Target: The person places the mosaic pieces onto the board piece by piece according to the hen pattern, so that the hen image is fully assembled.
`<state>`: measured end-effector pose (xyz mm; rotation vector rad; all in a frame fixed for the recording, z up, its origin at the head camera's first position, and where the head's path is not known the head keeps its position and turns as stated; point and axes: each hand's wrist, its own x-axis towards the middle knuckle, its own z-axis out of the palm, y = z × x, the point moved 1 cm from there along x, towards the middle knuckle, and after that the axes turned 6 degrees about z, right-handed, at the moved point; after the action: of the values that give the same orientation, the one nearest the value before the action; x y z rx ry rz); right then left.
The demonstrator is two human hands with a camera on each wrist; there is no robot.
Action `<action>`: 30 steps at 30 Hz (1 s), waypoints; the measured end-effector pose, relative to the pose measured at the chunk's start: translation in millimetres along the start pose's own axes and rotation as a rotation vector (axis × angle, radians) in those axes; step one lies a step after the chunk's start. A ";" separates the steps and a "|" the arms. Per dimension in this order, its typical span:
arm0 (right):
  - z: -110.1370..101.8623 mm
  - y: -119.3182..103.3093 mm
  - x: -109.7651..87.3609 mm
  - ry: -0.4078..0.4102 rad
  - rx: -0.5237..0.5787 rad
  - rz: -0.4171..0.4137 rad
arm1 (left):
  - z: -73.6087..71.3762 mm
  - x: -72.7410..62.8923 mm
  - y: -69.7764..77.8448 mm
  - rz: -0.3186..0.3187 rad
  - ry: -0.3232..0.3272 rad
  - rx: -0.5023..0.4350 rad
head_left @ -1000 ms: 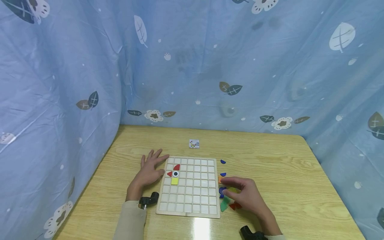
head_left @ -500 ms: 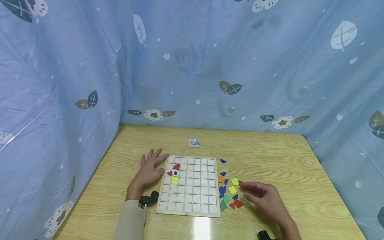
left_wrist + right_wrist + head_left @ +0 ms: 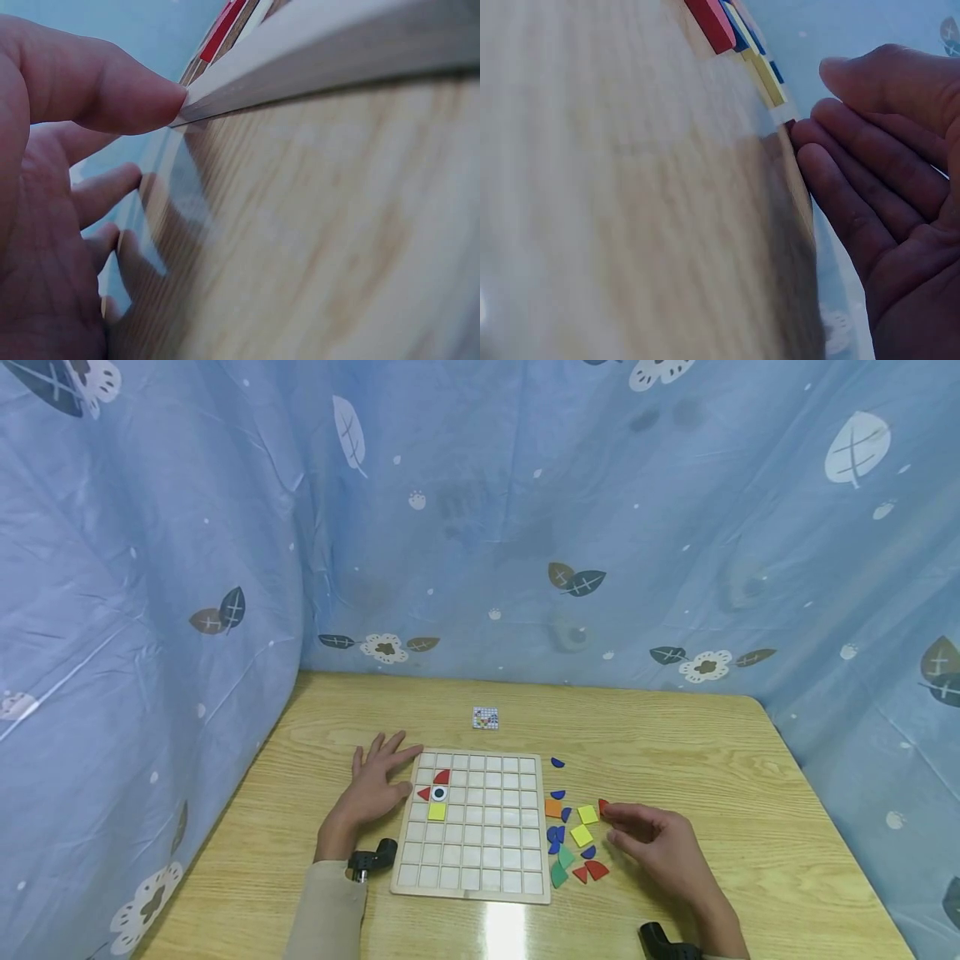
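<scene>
My left hand (image 3: 372,789) lies beside the wooden grid board (image 3: 468,896), its fingers spread. In the left wrist view the thumb (image 3: 146,101) touches the board's side edge. On the board are a red quarter-circle (image 3: 442,777), a red triangle (image 3: 424,793), an eye tile (image 3: 438,793) and a yellow square (image 3: 437,812). Over at the right, my right hand (image 3: 660,843) has its fingertips at a red piece (image 3: 603,807), which they partly cover. The right wrist view shows the thumb (image 3: 877,75) apart from nearly straight fingers.
Loose pieces lie right of the board: yellow squares (image 3: 581,836), an orange square (image 3: 553,808), green pieces (image 3: 559,874), red pieces (image 3: 597,869) and several blue half-circles (image 3: 557,762). A small pattern card (image 3: 485,718) lies behind the board. Blue curtain (image 3: 480,527) surrounds the table.
My right hand has moved right, from over the loose pieces to the outer red piece. Since half a second ago that piece has shifted slightly away from me. My left hand stays put.
</scene>
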<state>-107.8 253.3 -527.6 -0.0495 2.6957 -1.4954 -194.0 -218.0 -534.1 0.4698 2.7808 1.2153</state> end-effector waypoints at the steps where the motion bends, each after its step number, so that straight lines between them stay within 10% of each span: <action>1: 0.2 -0.4 1.9 0.005 -0.008 0.002 | -0.1 0.0 0.0 -0.002 -0.003 0.001; 30: 15.5 -8.3 30.6 0.007 -0.209 -0.127 | -0.7 -0.3 0.2 -0.010 0.000 0.011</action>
<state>-137.3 234.0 -529.9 -0.2290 2.8928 -1.2371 -193.8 -218.5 -533.4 0.4562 2.7876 1.1985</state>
